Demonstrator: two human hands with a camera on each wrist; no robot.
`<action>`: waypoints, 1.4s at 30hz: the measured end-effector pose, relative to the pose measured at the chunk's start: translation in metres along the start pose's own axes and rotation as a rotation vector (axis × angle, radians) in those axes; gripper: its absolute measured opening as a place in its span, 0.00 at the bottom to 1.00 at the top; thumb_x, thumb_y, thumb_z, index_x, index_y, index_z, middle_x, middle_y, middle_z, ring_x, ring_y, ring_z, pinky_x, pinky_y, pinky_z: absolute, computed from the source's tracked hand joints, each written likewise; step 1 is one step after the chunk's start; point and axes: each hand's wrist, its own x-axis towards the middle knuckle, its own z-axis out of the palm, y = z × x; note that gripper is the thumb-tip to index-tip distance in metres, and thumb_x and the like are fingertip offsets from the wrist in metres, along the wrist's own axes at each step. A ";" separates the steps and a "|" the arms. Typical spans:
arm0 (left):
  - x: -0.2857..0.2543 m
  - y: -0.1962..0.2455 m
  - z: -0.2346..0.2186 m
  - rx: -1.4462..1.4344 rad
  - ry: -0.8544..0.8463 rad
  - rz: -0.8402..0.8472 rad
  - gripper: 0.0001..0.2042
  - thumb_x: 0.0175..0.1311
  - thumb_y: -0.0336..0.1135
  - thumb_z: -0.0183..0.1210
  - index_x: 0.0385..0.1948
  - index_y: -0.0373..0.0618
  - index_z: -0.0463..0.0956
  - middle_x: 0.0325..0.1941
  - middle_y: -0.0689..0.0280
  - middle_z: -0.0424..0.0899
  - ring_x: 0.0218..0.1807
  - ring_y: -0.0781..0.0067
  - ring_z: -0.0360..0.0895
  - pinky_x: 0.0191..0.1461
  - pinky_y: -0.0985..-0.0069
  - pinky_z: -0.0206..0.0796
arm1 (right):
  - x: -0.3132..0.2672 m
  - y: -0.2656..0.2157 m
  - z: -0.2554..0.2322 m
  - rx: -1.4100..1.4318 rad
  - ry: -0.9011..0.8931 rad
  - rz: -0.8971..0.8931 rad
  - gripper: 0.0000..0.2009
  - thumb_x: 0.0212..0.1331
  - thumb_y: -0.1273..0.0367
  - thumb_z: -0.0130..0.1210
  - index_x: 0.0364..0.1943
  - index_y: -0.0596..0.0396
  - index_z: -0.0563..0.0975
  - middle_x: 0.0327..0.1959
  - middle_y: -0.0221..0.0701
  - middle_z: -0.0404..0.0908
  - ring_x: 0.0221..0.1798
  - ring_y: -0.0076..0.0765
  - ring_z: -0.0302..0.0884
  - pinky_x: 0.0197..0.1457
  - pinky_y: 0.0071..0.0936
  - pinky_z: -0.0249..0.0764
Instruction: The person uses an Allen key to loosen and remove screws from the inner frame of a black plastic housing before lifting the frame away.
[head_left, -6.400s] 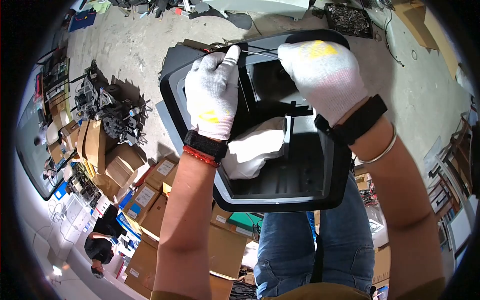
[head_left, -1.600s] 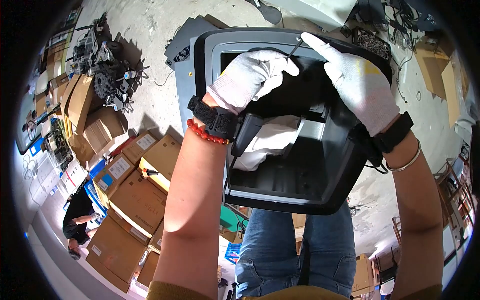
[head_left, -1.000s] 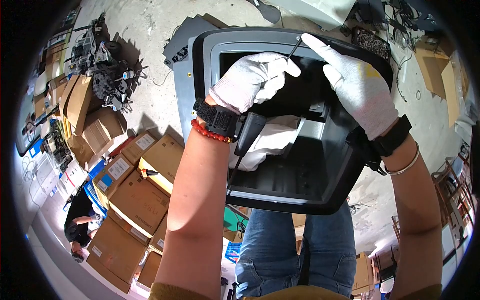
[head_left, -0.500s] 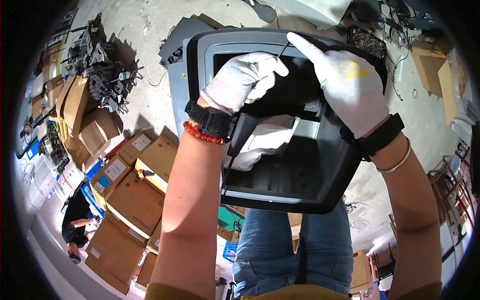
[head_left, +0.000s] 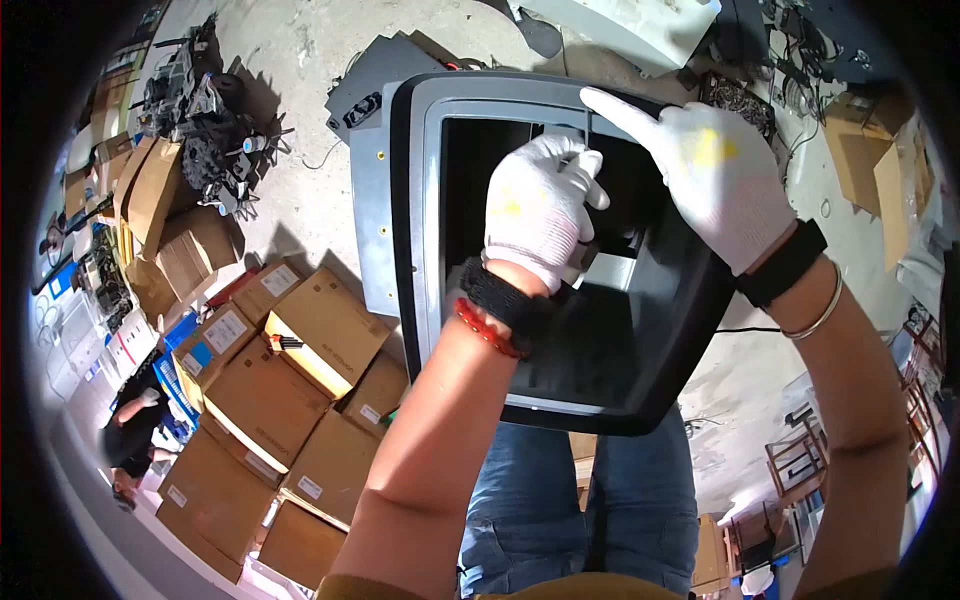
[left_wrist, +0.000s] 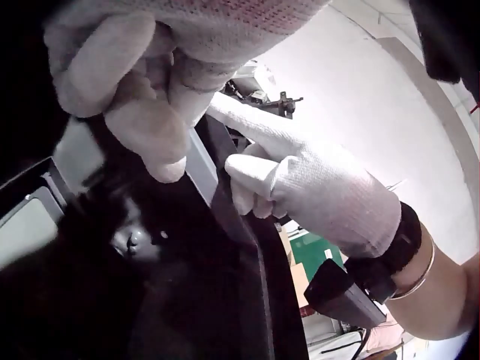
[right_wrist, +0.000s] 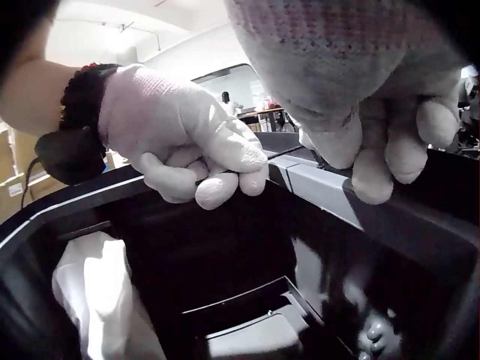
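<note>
I have one large black shell with a grey inner rim (head_left: pixel 420 250) at the centre of the head view, its opening facing up. One thin dark rod (head_left: pixel 588 122) stands against its upper rim, between the two hands, both in white gloves. The left hand (head_left: pixel 540 205) pinches that rod in curled fingers over the opening. The right hand (head_left: pixel 715 165) lies across the upper right rim, index finger straight towards the rod's upper end, the other fingers loose; whether the fingertip touches the rod I can't tell. One crumpled white piece (right_wrist: pixel 97 289) sits inside the shell, lower left of my right wrist view; cloth or paper, I can't tell.

Outward, one grey panel (head_left: pixel 370 210) with at least two brass-coloured fittings adjoins the shell's left side. I count at least six cardboard boxes (head_left: pixel 268 405) at lower left, and one other person (head_left: pixel 130 435) at the far lower left.
</note>
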 end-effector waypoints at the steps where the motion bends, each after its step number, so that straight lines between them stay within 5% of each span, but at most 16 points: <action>1: -0.002 -0.001 0.008 -0.026 0.019 -0.001 0.07 0.71 0.31 0.57 0.39 0.38 0.79 0.23 0.64 0.83 0.14 0.82 0.70 0.17 0.82 0.61 | -0.004 0.001 0.001 0.028 -0.007 0.051 0.29 0.58 0.72 0.53 0.68 0.37 0.71 0.20 0.32 0.73 0.24 0.38 0.76 0.31 0.32 0.75; 5: -0.003 0.009 0.034 -0.023 0.010 -0.060 0.09 0.72 0.35 0.56 0.40 0.39 0.79 0.26 0.65 0.84 0.17 0.80 0.74 0.14 0.79 0.61 | -0.028 -0.002 -0.006 0.111 -0.030 0.301 0.22 0.64 0.69 0.53 0.64 0.38 0.74 0.23 0.34 0.76 0.27 0.39 0.78 0.33 0.33 0.76; 9: -0.020 -0.009 0.056 -0.374 0.091 0.166 0.06 0.72 0.28 0.55 0.42 0.40 0.80 0.39 0.65 0.87 0.38 0.78 0.83 0.46 0.81 0.72 | -0.068 -0.036 -0.017 0.531 0.002 0.642 0.09 0.70 0.62 0.53 0.47 0.47 0.80 0.33 0.38 0.83 0.36 0.46 0.83 0.39 0.36 0.77; 10: -0.021 -0.018 0.051 -0.435 0.033 0.230 0.06 0.72 0.29 0.56 0.43 0.40 0.79 0.40 0.65 0.87 0.39 0.78 0.83 0.44 0.81 0.74 | -0.070 -0.044 -0.022 0.701 -0.051 0.755 0.10 0.70 0.61 0.53 0.43 0.49 0.80 0.35 0.39 0.83 0.38 0.47 0.83 0.40 0.36 0.77; 12: -0.033 -0.021 0.046 -0.609 -0.015 0.100 0.05 0.72 0.30 0.57 0.42 0.40 0.79 0.41 0.64 0.86 0.39 0.78 0.82 0.40 0.80 0.75 | -0.065 -0.057 -0.026 1.028 -0.017 0.853 0.12 0.70 0.61 0.52 0.45 0.54 0.79 0.35 0.42 0.83 0.37 0.43 0.84 0.42 0.31 0.77; 14: -0.041 -0.023 0.039 -0.438 0.040 0.130 0.04 0.71 0.33 0.59 0.36 0.44 0.77 0.34 0.68 0.83 0.31 0.78 0.81 0.30 0.80 0.73 | -0.052 -0.059 -0.033 1.379 -0.099 1.009 0.12 0.70 0.64 0.51 0.47 0.56 0.79 0.34 0.41 0.83 0.36 0.37 0.84 0.42 0.29 0.77; 16: -0.041 -0.032 0.030 -0.477 -0.004 0.159 0.04 0.71 0.32 0.59 0.35 0.44 0.77 0.32 0.70 0.81 0.27 0.79 0.79 0.28 0.81 0.72 | -0.057 -0.063 -0.010 1.299 -0.009 0.934 0.12 0.68 0.65 0.52 0.46 0.58 0.79 0.32 0.39 0.83 0.34 0.34 0.84 0.41 0.28 0.77; 21: -0.035 -0.022 0.025 -0.490 -0.008 0.067 0.04 0.72 0.26 0.56 0.35 0.40 0.78 0.37 0.67 0.84 0.39 0.82 0.78 0.43 0.82 0.71 | -0.050 -0.066 0.005 1.406 -0.179 0.973 0.15 0.63 0.61 0.57 0.45 0.58 0.80 0.30 0.39 0.82 0.32 0.35 0.82 0.39 0.29 0.76; 22: -0.030 -0.018 0.027 -0.542 0.009 0.041 0.04 0.72 0.23 0.51 0.38 0.40 0.75 0.37 0.62 0.84 0.33 0.74 0.81 0.32 0.79 0.74 | -0.050 -0.067 0.007 1.353 -0.186 0.928 0.15 0.63 0.60 0.58 0.45 0.58 0.80 0.29 0.38 0.83 0.31 0.34 0.81 0.38 0.29 0.75; 28: -0.025 0.003 0.019 -0.108 -0.017 0.057 0.04 0.73 0.28 0.53 0.38 0.38 0.76 0.37 0.59 0.86 0.24 0.78 0.78 0.23 0.81 0.69 | -0.038 -0.087 0.042 1.526 -0.123 0.979 0.14 0.64 0.60 0.58 0.40 0.58 0.81 0.27 0.39 0.82 0.28 0.34 0.80 0.35 0.30 0.75; 29: -0.026 0.012 0.016 -0.002 0.003 -0.007 0.06 0.72 0.27 0.54 0.41 0.37 0.79 0.43 0.59 0.87 0.46 0.75 0.83 0.49 0.80 0.73 | -0.035 -0.093 0.047 1.606 -0.029 1.021 0.13 0.64 0.61 0.59 0.40 0.58 0.81 0.26 0.38 0.82 0.27 0.34 0.79 0.35 0.30 0.75; 32: -0.023 0.027 0.001 0.682 0.019 0.285 0.11 0.68 0.30 0.60 0.48 0.36 0.80 0.40 0.58 0.89 0.42 0.74 0.84 0.47 0.78 0.74 | -0.023 -0.112 0.062 1.738 0.137 1.118 0.11 0.63 0.63 0.59 0.39 0.58 0.81 0.24 0.36 0.80 0.27 0.34 0.78 0.35 0.29 0.73; 34: -0.018 0.031 -0.015 0.897 0.089 0.508 0.12 0.66 0.30 0.61 0.49 0.39 0.81 0.38 0.57 0.89 0.39 0.69 0.86 0.46 0.76 0.75 | -0.016 -0.117 0.058 1.714 0.190 1.211 0.11 0.63 0.63 0.59 0.38 0.57 0.81 0.24 0.36 0.80 0.27 0.35 0.77 0.35 0.29 0.72; 39: 0.006 0.059 -0.047 1.270 -0.060 0.981 0.13 0.63 0.28 0.61 0.49 0.46 0.82 0.44 0.56 0.86 0.47 0.56 0.83 0.51 0.69 0.74 | 0.002 -0.135 0.062 1.493 0.230 1.334 0.10 0.65 0.63 0.57 0.39 0.56 0.81 0.24 0.36 0.80 0.28 0.37 0.77 0.36 0.31 0.72; 42: 0.023 0.058 -0.060 1.259 -0.198 0.962 0.13 0.62 0.28 0.62 0.49 0.46 0.82 0.47 0.55 0.85 0.50 0.55 0.82 0.54 0.67 0.73 | 0.010 -0.144 0.066 1.507 0.326 1.395 0.11 0.65 0.63 0.57 0.41 0.56 0.81 0.25 0.36 0.81 0.28 0.36 0.77 0.37 0.30 0.72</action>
